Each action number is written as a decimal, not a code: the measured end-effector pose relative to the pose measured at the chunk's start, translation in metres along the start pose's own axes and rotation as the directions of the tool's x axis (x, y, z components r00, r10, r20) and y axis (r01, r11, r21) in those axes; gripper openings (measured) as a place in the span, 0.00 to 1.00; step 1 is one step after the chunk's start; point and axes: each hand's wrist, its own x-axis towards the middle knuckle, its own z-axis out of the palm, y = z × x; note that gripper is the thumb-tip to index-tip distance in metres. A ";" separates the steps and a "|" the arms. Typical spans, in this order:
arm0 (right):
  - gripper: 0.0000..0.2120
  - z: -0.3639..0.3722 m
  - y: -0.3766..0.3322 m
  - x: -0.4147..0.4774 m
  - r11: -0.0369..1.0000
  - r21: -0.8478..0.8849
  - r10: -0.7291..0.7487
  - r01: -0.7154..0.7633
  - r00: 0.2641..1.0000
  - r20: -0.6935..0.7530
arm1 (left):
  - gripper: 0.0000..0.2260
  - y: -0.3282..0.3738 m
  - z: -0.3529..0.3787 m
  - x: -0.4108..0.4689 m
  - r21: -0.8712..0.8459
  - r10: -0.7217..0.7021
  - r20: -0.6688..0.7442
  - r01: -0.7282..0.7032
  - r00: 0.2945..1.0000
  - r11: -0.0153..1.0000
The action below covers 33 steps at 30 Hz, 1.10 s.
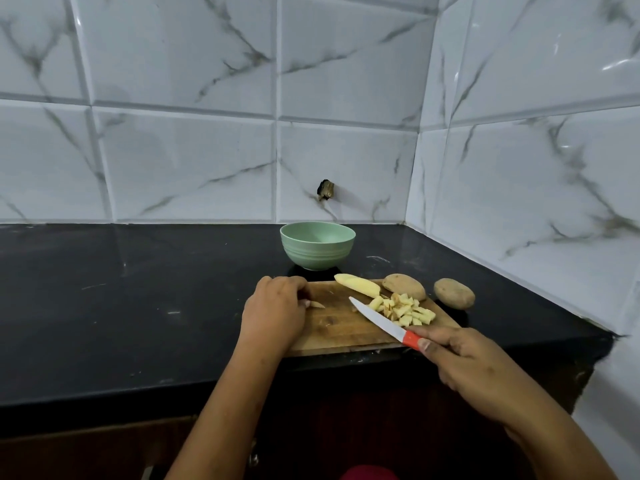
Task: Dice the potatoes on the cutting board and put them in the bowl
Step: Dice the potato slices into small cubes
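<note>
The left hand (273, 310) lies on the cutting board (339, 327) with its fingers curled down. A small potato sliver (317, 304) pokes out at the fingertips, and I cannot tell whether it is pinched or only touched. The right hand (478, 368) is wrapped round the red handle of a knife (381, 320), whose white blade points up and left, its tip near the diced pile (403, 311). Those cubes look light, loose and probably wet, so they would be better scooped or swept than picked singly. Behind them lies a pale cut potato piece (358, 285), its long axis running from far-left to near-right. It is likely firm and slick on the cut faces, so it is best pinned across its middle. A whole brown potato (403, 286) touches the pile, and a second potato (454, 293) sits on the black worktop (138, 306) just off the board. The green bowl (317, 252) stands upright just behind the board.
</note>
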 end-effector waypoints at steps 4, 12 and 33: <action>0.15 0.002 -0.005 -0.004 0.999 -0.016 -0.031 0.031 0.999 -0.019 | 0.06 0.002 -0.001 -0.001 0.009 0.041 -0.017 -0.040 0.999 0.999; 0.17 0.020 -0.020 -0.009 0.986 -0.126 -0.120 0.112 0.991 -0.058 | 0.07 0.005 -0.003 -0.005 0.021 0.137 -0.013 -0.137 0.990 0.990; 0.36 0.069 -0.055 -0.015 0.658 -0.739 -0.164 0.143 0.985 0.044 | 0.06 0.001 0.001 -0.004 0.018 0.145 -0.021 -0.144 0.989 0.989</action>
